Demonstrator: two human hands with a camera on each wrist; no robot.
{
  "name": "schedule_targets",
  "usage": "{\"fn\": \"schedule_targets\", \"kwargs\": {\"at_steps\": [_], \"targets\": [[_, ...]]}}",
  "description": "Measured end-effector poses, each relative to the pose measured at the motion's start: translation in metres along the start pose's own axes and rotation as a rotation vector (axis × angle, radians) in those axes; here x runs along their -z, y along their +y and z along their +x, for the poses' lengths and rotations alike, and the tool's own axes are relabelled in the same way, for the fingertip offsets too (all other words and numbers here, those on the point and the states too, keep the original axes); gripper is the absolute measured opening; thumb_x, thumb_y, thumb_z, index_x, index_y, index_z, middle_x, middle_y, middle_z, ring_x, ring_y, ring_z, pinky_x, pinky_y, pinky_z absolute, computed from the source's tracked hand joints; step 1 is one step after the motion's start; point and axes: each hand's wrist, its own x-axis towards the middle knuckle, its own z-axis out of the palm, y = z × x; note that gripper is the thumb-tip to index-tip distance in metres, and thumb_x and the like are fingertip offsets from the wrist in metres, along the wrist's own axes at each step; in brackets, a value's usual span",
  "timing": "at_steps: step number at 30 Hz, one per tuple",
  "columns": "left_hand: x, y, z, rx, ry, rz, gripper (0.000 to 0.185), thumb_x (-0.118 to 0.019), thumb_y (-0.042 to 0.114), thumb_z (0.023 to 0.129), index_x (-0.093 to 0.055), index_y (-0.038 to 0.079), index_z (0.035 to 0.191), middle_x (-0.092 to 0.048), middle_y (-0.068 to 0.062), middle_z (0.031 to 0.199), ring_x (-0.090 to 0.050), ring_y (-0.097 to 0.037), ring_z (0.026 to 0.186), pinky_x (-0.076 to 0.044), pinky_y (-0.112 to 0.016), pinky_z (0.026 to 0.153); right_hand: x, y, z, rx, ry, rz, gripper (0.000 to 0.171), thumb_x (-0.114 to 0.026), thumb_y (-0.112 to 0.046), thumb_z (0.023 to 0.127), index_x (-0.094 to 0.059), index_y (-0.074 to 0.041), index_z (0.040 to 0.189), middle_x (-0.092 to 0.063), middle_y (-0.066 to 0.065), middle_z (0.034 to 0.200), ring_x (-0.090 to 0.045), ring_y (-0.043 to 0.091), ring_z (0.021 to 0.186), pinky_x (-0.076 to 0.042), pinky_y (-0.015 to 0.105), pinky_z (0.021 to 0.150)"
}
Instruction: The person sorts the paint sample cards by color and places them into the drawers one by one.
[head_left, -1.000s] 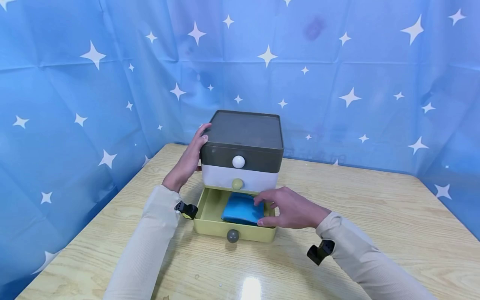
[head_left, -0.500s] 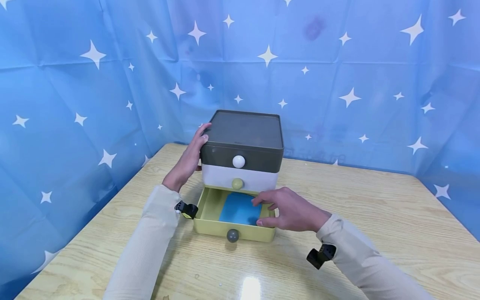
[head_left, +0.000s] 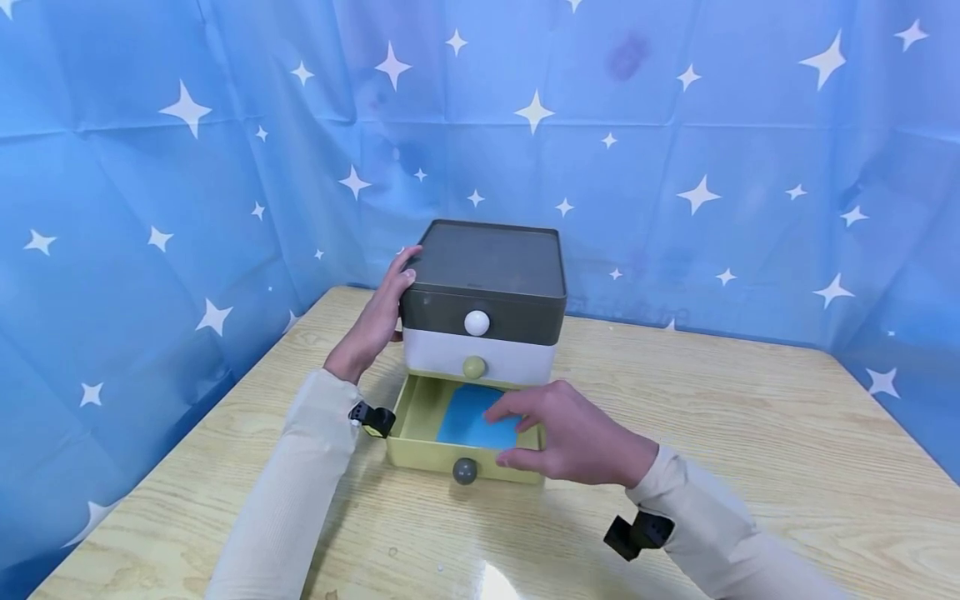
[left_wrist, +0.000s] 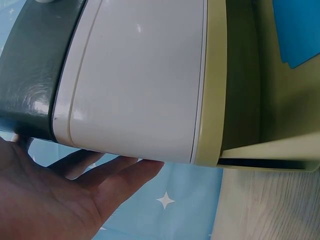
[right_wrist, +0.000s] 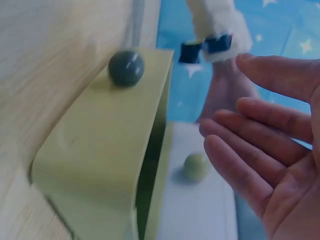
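A small three-drawer cabinet (head_left: 487, 275) stands on the table, with a dark grey top drawer, a white middle one and a yellow-green bottom drawer (head_left: 420, 450) pulled out. A flat blue pad (head_left: 468, 417) lies inside the open drawer, also seen in the left wrist view as the blue pad (left_wrist: 300, 30). My left hand (head_left: 378, 321) rests flat against the cabinet's left side, palm and fingers (left_wrist: 120, 175) on it. My right hand (head_left: 510, 433) hovers over the drawer's right front corner, fingers (right_wrist: 250, 150) loosely spread and holding nothing.
The wooden table (head_left: 750, 433) stretches wide to the right and front. A blue star-patterned curtain (head_left: 675, 125) hangs behind and to the left. Round knobs sit on the drawer fronts: white (head_left: 477, 322), green (head_left: 474, 367) and grey (head_left: 465, 471).
The blue pad, raised in my right hand's fingers a second ago, now lies flat in the drawer. My right hand has let go and drifted left and nearer. The left hand has stayed put.
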Motion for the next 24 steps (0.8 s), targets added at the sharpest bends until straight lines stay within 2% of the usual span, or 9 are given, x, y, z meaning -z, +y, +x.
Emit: {"fn": "schedule_targets", "kwargs": {"at_steps": [3, 6, 9, 12, 16, 19, 24], "targets": [[0.000, 0.000, 0.000, -0.001, 0.004, -0.003, 0.053, -0.022, 0.059, 0.103, -0.014, 0.052, 0.156, -0.002, 0.007, 0.170, -0.024, -0.048, 0.149, -0.035, -0.079, 0.100, -0.002, -0.011, 0.002, 0.050, 0.002, 0.009, 0.024, -0.077, -0.019, 0.088, -0.071, -0.012, 0.111, -0.075, -0.003, 0.099, -0.071, 0.004, 0.088, -0.058, 0.022, 0.079], [0.000, 0.000, 0.001, 0.000, 0.009, 0.000, 0.053, -0.022, 0.058, 0.103, -0.014, 0.052, 0.156, -0.002, 0.006, 0.170, -0.025, -0.049, 0.148, -0.035, -0.079, 0.100, -0.005, -0.019, 0.004, 0.076, -0.035, 0.026, 0.023, -0.077, -0.017, 0.088, -0.069, -0.012, 0.109, -0.073, -0.007, 0.083, -0.065, -0.005, 0.076, -0.057, 0.019, 0.074], [0.000, -0.001, 0.001, -0.002, 0.004, 0.002, 0.054, -0.022, 0.059, 0.103, -0.014, 0.051, 0.156, -0.002, 0.007, 0.170, -0.024, -0.048, 0.150, -0.035, -0.079, 0.100, -0.011, -0.024, 0.006, 0.078, -0.082, 0.003, 0.022, -0.076, -0.018, 0.089, -0.068, -0.012, 0.109, -0.071, -0.009, 0.075, -0.060, -0.010, 0.069, -0.055, 0.015, 0.070], [-0.001, -0.001, 0.001, -0.003, 0.002, -0.005, 0.054, -0.022, 0.059, 0.103, -0.014, 0.051, 0.156, -0.001, 0.007, 0.170, -0.023, -0.047, 0.150, -0.034, -0.079, 0.100, -0.019, -0.027, 0.008, 0.067, -0.108, -0.081, 0.023, -0.075, -0.020, 0.089, -0.067, -0.014, 0.109, -0.073, -0.011, 0.076, -0.061, -0.011, 0.069, -0.052, 0.012, 0.069], [-0.001, 0.000, 0.000, 0.002, 0.008, -0.009, 0.053, -0.022, 0.058, 0.103, -0.015, 0.051, 0.156, -0.001, 0.008, 0.170, -0.024, -0.049, 0.148, -0.035, -0.079, 0.100, -0.032, -0.026, 0.009, 0.085, -0.089, -0.203, 0.023, -0.076, -0.021, 0.088, -0.067, -0.015, 0.108, -0.075, -0.011, 0.077, -0.061, -0.011, 0.065, -0.048, 0.009, 0.066], [-0.001, 0.000, -0.001, 0.004, 0.008, -0.010, 0.053, -0.022, 0.057, 0.104, -0.015, 0.051, 0.156, -0.001, 0.007, 0.170, -0.026, -0.049, 0.147, -0.036, -0.078, 0.100, -0.040, -0.026, 0.009, 0.082, -0.078, -0.267, 0.024, -0.076, -0.020, 0.086, -0.067, -0.015, 0.107, -0.075, -0.009, 0.077, -0.060, -0.009, 0.062, -0.047, 0.012, 0.063], [-0.001, -0.001, 0.000, 0.001, 0.002, -0.005, 0.053, -0.022, 0.058, 0.104, -0.014, 0.052, 0.156, 0.000, 0.008, 0.170, -0.023, -0.047, 0.149, -0.034, -0.079, 0.101, -0.052, -0.025, 0.012, 0.061, -0.101, -0.426, 0.026, -0.080, -0.023, 0.083, -0.068, -0.017, 0.105, -0.069, -0.009, 0.065, -0.058, -0.001, 0.054, -0.041, 0.015, 0.051]]}}
